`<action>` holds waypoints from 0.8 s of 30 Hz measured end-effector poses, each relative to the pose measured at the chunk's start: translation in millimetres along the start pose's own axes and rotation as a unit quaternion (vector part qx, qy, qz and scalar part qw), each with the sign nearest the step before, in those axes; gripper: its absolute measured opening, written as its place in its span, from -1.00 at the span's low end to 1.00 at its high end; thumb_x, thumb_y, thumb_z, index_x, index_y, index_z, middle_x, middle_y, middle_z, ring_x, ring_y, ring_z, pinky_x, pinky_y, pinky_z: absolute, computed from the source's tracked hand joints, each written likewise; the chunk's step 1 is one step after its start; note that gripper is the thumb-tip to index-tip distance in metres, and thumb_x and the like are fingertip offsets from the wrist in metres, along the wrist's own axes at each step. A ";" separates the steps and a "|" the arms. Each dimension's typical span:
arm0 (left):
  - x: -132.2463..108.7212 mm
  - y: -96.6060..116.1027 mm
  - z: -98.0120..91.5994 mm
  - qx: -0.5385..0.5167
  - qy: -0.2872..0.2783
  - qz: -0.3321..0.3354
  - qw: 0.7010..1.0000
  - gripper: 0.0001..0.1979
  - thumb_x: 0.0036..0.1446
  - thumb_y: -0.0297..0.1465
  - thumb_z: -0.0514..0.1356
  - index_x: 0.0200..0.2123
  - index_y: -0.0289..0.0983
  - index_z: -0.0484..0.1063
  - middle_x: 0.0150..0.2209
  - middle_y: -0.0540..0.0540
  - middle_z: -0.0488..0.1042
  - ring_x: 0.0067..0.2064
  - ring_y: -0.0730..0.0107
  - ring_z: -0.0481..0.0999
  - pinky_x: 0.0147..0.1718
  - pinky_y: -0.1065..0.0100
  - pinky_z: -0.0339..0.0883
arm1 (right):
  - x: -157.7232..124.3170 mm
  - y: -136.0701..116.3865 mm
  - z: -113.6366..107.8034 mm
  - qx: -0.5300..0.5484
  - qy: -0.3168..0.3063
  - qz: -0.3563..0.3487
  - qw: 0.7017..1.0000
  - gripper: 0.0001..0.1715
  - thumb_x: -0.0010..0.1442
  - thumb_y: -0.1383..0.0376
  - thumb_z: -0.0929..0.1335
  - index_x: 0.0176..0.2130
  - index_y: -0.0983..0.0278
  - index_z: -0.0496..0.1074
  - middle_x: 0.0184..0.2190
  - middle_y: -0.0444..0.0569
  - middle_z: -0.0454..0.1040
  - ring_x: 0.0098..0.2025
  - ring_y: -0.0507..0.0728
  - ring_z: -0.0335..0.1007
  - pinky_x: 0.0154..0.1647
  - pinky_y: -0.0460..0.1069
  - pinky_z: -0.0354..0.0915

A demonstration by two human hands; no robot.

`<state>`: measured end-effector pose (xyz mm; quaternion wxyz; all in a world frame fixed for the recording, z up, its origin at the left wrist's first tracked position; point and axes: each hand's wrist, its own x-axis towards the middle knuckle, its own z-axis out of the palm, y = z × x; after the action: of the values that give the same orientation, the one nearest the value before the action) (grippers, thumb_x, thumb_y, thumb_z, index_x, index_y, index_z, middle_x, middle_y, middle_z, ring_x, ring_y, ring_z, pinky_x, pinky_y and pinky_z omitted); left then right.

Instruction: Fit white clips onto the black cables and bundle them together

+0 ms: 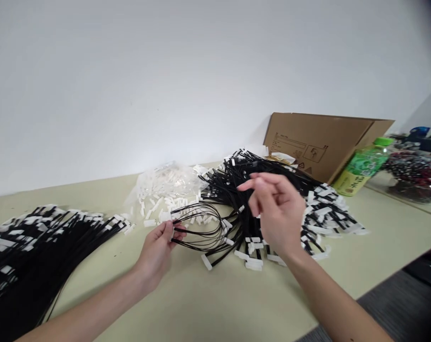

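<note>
My left hand (158, 254) pinches a white connector (167, 217) at the end of a wire harness (201, 232). The harness's thin black wires curve away to the right in a loop, and white connectors sit at their far end. My right hand (277, 209) is raised in front of a heap of black cables (253, 190), fingers loosely bent and slightly apart, with nothing visible in them. Behind the harness, small white connector housings (154, 204) lie scattered by a clear plastic bag (171, 178) that holds more of them.
A large bundle of black cables with white ends (41, 256) covers the table's left side. Behind the heap, a cardboard box (318, 137) leans by the wall, with a green-capped bottle (363, 166) tilted against it. Bagged red and black parts (415, 173) lie at far right.
</note>
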<state>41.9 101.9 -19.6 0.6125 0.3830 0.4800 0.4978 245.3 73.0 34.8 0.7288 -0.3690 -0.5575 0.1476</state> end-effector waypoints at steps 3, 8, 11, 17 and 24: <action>-10.1 1.3 3.6 -0.023 -0.028 -0.025 0.999 -0.73 -0.07 -0.23 0.24 -0.45 -0.36 0.43 -0.46 -0.05 0.42 -0.42 0.47 0.36 -0.32 0.40 0.27 | -15.0 6.5 13.8 -0.093 -0.155 -0.032 0.983 -0.84 0.18 0.33 0.24 -0.30 0.26 0.41 -0.40 -0.05 0.46 -0.52 -0.04 0.28 -0.55 -0.12 0.23; -28.9 5.3 9.7 -0.061 -0.068 -0.078 0.993 -0.85 0.01 -0.35 0.20 -0.45 -0.35 0.42 -0.45 -0.04 0.40 -0.43 0.50 0.34 -0.32 0.42 0.29 | -38.2 19.1 31.2 -0.153 -0.275 -0.130 0.940 -0.78 0.17 0.43 0.21 -0.35 0.32 0.43 -0.40 0.00 0.39 -0.39 -0.01 0.31 -0.42 -0.14 0.26; -34.6 8.0 10.4 -0.061 -0.081 -0.087 0.991 -0.84 0.05 -0.35 0.16 -0.47 -0.34 0.42 -0.44 -0.05 0.41 -0.42 0.49 0.36 -0.31 0.41 0.31 | -44.4 22.2 32.2 -0.181 -0.307 -0.149 0.922 -0.78 0.18 0.43 0.20 -0.35 0.31 0.41 -0.43 -0.02 0.37 -0.40 0.00 0.28 -0.41 -0.13 0.25; -38.2 9.8 10.9 -0.055 -0.091 -0.078 0.991 -0.81 0.08 -0.32 0.13 -0.45 -0.33 0.43 -0.43 -0.05 0.43 -0.40 0.49 0.37 -0.29 0.42 0.31 | -46.6 24.0 29.1 -0.204 -0.318 -0.184 0.907 -0.80 0.18 0.43 0.20 -0.38 0.34 0.38 -0.45 -0.02 0.32 -0.42 -0.01 0.23 -0.42 -0.12 0.22; -40.6 10.4 12.9 -0.049 -0.082 -0.061 0.994 -0.79 0.08 -0.32 0.13 -0.48 -0.34 0.42 -0.49 -0.02 0.40 -0.42 0.49 0.36 -0.35 0.43 0.29 | -43.2 18.5 26.2 -0.217 -0.337 -0.213 0.891 -0.76 0.20 0.44 0.17 -0.40 0.33 0.37 -0.45 -0.02 0.32 -0.40 -0.01 0.22 -0.41 -0.14 0.21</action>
<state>50.1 64.6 1.8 0.6967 0.3618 0.4256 0.4500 210.3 68.4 -5.7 0.4131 -0.3190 -0.8528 -0.0203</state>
